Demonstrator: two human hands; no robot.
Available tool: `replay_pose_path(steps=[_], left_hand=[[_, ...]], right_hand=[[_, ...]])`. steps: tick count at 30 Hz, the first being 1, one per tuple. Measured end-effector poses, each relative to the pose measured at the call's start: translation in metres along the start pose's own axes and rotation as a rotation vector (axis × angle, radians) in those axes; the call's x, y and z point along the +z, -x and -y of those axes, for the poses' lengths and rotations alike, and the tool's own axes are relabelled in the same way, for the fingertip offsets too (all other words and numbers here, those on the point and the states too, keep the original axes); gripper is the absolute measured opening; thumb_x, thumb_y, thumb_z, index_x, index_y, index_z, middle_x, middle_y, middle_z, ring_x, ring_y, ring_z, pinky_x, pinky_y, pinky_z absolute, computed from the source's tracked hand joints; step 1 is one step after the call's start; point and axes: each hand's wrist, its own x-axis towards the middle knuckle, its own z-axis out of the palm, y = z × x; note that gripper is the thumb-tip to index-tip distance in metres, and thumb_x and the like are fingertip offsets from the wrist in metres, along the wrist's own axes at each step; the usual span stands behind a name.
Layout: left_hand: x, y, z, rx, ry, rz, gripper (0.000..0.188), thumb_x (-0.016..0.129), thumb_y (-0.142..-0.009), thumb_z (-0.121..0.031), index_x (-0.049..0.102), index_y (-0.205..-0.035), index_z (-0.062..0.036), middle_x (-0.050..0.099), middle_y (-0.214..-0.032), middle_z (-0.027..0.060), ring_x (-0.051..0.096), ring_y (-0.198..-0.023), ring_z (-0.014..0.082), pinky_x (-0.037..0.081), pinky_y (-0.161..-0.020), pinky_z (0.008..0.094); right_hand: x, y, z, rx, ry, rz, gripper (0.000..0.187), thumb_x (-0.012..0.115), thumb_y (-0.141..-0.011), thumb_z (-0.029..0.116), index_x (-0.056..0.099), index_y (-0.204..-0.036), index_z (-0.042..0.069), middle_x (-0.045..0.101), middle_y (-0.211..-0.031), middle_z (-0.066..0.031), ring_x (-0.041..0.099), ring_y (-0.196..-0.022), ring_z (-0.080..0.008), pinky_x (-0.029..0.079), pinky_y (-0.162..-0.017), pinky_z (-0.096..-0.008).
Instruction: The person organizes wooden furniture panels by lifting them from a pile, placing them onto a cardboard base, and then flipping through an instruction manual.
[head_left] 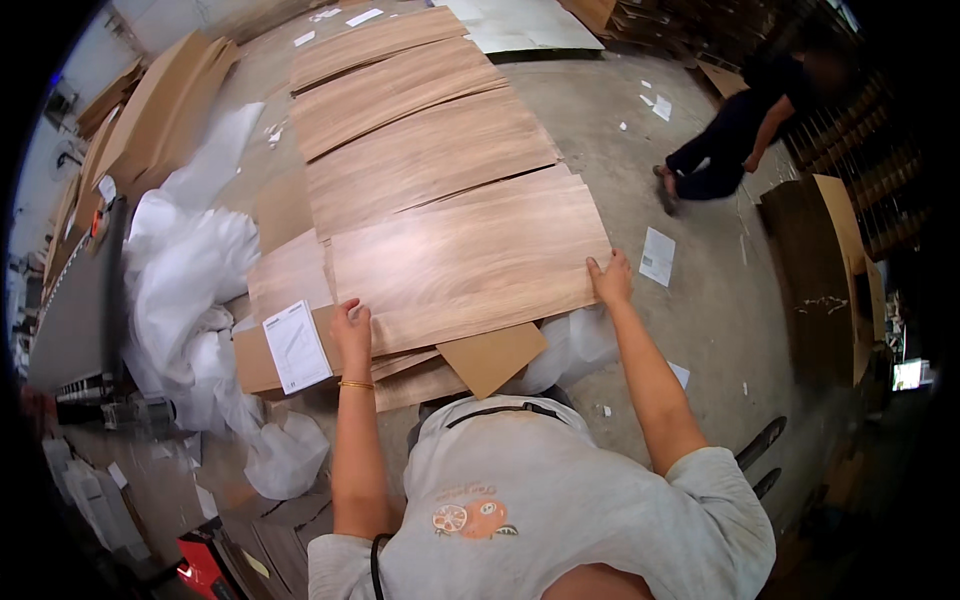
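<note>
In front of me lies a light wood-grain sheet point(470, 260), nearest in a row of overlapping sheets that runs away from me. My right hand point(612, 278) grips its right edge, the thumb on top and the other fingers partly hidden. At its near left corner my left hand point(351, 330) is closed on the edge with curled fingers. Beneath the near side are more boards and a brown cardboard piece point(492, 358). A white printed leaflet point(297, 347) rests on cardboard just left of my left hand.
Crumpled white foam wrap point(185, 260) is heaped on the left. Brown cardboard point(165, 105) leans behind it. On the right, a person in dark clothes point(735, 130) stands near stacked cardboard point(815, 280). Paper sheets point(657, 256) litter the concrete floor. A pale panel point(525, 25) lies at the far end.
</note>
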Motion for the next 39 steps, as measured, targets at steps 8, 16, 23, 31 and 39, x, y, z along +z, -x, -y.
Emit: replay_pose_path(steps=[8,16,23,31,39], left_hand=[[-0.002,0.018,-0.004,-0.061,0.013,-0.058,0.022,0.058,-0.068,-0.014,0.058,-0.087,-0.0030,0.057,-0.088,0.0149,0.052,-0.087,0.0287,0.040,-0.077,0.0348],[-0.004,0.050,0.007,-0.064,0.075,-0.101,0.027,0.057,-0.070,-0.018,0.056,-0.095,-0.0084,0.057,-0.090,0.0131,0.051,-0.087,0.0275,0.040,-0.076,0.0355],[0.008,0.003,0.001,-0.058,-0.071,-0.029,0.033,0.055,-0.070,-0.022,0.054,-0.100,-0.0104,0.056,-0.096,0.0117,0.047,-0.095,0.0277,0.033,-0.087,0.0351],[0.024,0.011,-0.022,-0.079,-0.289,-0.198,0.031,0.056,-0.066,-0.024,0.056,-0.094,-0.0123,0.048,-0.108,0.0095,0.039,-0.102,0.0284,0.031,-0.088,0.0374],[-0.002,0.020,-0.010,-0.302,-0.140,-0.124,0.035,0.058,-0.065,-0.023,0.054,-0.097,-0.0103,0.053,-0.102,0.0112,0.044,-0.098,0.0275,0.035,-0.084,0.0374]], right_hand=[[-0.003,-0.025,0.014,0.032,0.005,0.106,0.066,0.061,-0.068,0.041,0.034,-0.118,0.007,0.042,-0.119,-0.0148,0.039,-0.109,-0.0298,0.033,-0.085,-0.0471],[-0.002,-0.063,-0.009,-0.086,-0.155,0.252,0.071,0.068,-0.064,0.037,0.035,-0.116,0.002,0.051,-0.105,-0.0210,0.050,-0.097,-0.0322,0.039,-0.082,-0.0356],[0.008,-0.073,0.005,-0.153,-0.146,0.217,0.072,0.066,-0.066,0.038,0.034,-0.116,-0.004,0.049,-0.108,-0.0231,0.047,-0.102,-0.0322,0.037,-0.085,-0.0352],[0.015,-0.071,-0.001,-0.173,-0.178,0.139,0.076,0.065,-0.065,0.043,0.034,-0.117,-0.003,0.048,-0.110,-0.0222,0.047,-0.102,-0.0332,0.037,-0.086,-0.0356],[0.008,-0.067,0.004,-0.124,-0.179,0.206,0.071,0.067,-0.063,0.041,0.043,-0.111,-0.006,0.050,-0.107,-0.0216,0.049,-0.100,-0.0299,0.038,-0.084,-0.0333]])
